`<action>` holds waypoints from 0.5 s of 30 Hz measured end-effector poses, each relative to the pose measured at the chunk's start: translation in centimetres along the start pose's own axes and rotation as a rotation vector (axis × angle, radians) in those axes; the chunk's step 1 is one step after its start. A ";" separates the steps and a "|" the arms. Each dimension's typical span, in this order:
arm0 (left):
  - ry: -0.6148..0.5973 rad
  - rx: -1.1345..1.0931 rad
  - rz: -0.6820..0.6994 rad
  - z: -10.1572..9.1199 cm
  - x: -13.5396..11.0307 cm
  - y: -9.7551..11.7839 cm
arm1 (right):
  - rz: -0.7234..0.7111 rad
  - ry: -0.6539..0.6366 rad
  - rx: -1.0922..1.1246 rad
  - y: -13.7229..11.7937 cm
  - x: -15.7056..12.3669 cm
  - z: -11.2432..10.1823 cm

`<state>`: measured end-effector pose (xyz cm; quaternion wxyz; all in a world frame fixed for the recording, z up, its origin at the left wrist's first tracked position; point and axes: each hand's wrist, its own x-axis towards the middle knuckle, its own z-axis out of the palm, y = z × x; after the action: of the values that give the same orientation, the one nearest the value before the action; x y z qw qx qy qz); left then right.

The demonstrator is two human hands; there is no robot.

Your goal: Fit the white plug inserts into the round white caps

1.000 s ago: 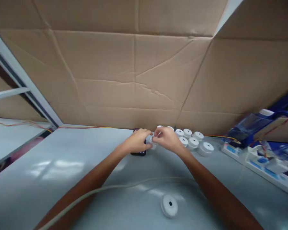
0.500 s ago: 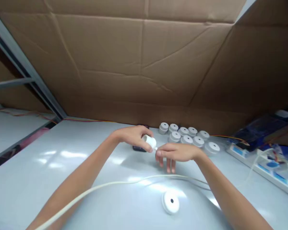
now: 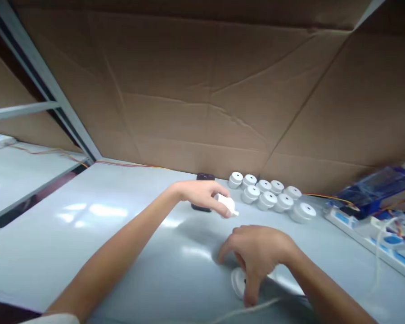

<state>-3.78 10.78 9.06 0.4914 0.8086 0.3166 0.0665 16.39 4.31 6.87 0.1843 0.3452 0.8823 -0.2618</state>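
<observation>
My left hand [image 3: 202, 194] is closed around a small white cylindrical part [image 3: 225, 204] and holds it a little above the white table [image 3: 104, 229]. My right hand [image 3: 254, 252] reaches down over a white round disc [image 3: 238, 282] near the front of the table, its curled fingers touching the disc. A thin white cable [image 3: 253, 308] runs along the table just below that hand. A cluster of several white round discs [image 3: 268, 195] stands at the back against the cardboard wall.
A small dark object [image 3: 202, 207] lies behind my left hand. A white power strip with blue parts [image 3: 367, 227] and a blue translucent box [image 3: 374, 186] sit at the right. Brown cardboard [image 3: 205, 99] walls the back. A metal frame post [image 3: 43, 81] rises at the left.
My right hand left the white part and dropped toward me onto the lone disc. My left hand kept the white part and lifted it slightly. The view shifted rightward.
</observation>
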 end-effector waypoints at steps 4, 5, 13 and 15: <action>-0.009 -0.053 0.030 0.0 -0.1 0.1 | 0.105 -0.088 -0.148 -0.8 0.6 0.4; 0.000 -0.048 0.027 0.1 -0.1 0.1 | 0.121 -0.094 -0.147 -0.7 0.8 0.3; 0.003 -0.086 0.065 0.3 0.3 -0.2 | 0.183 0.199 -0.039 1.7 0.6 -0.4; 0.073 -0.158 0.093 0.5 0.4 -0.1 | 0.160 0.162 -0.043 1.8 0.9 -0.1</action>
<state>-3.28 10.71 8.68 0.5384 0.7780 0.2903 0.1434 17.07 5.96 5.88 0.1399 0.4304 0.8694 -0.1983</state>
